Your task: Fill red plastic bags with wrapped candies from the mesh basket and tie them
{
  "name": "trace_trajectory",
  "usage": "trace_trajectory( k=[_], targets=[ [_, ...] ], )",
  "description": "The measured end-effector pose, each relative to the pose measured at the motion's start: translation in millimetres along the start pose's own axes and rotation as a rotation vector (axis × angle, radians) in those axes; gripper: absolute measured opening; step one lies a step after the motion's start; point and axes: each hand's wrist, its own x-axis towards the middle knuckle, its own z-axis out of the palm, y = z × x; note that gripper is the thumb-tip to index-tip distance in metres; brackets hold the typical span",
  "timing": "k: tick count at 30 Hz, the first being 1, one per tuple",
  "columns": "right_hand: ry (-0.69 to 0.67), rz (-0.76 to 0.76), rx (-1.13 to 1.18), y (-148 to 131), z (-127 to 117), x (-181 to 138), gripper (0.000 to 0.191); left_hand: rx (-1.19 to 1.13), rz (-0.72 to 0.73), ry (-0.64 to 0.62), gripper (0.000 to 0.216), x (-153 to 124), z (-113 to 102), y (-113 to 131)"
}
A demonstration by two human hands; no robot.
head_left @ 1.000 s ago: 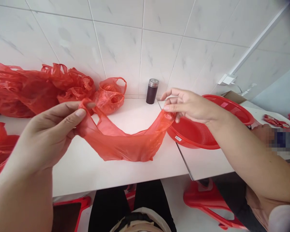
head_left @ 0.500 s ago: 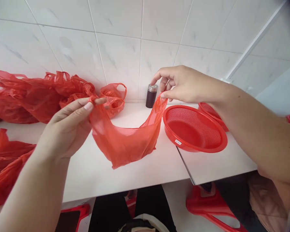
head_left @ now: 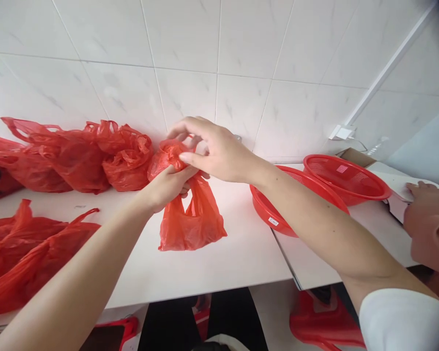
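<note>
A small red plastic bag [head_left: 192, 219] hangs above the white table [head_left: 219, 263] in the middle of the view, its bottom resting on the tabletop. My left hand [head_left: 166, 187] is closed around the bag's handles from below. My right hand [head_left: 212, 151] reaches across from the right and lies over the left hand, thumb and fingers pinched at the top of the bag. Both hands meet at the bag's gathered handles. Behind them, another knotted red bag [head_left: 165, 153] sits against the tiled wall.
A heap of red bags [head_left: 69, 153] lines the wall at left; flatter red bags [head_left: 25, 253] lie near the front left edge. Two red colander baskets [head_left: 346, 178] stand at right. Another person's hand [head_left: 426, 207] rests on the far right table. Red stools stand under the table.
My hands, held wide apart with the bag stretched between them, have come together at the centre. The bag now hangs folded with both handles gathered. The dark bottle is now hidden behind my right hand.
</note>
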Motion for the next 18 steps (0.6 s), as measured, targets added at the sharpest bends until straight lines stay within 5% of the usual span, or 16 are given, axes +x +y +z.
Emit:
trace_trajectory(
  k=[5,9,13,18],
  targets=[
    [0.024,0.318,0.162,35.2,16.4,-36.8,0.012,-0.101,-0.107,-0.060,0.034,-4.0,-6.1,-15.2],
    [0.111,0.307,0.355,7.3,22.1,-62.8,0.006,-0.093,-0.048,-0.192,0.034,-8.5,-10.8,-21.4],
    [0.057,0.305,0.414,-9.1,28.4,-78.3,0.012,0.146,0.056,-0.344,0.024,-13.2,-16.0,-18.1],
    [0.146,0.527,0.365,34.2,59.9,-85.6,0.029,0.508,0.114,-0.308,0.019,-17.3,-4.4,-17.5]
  ],
)
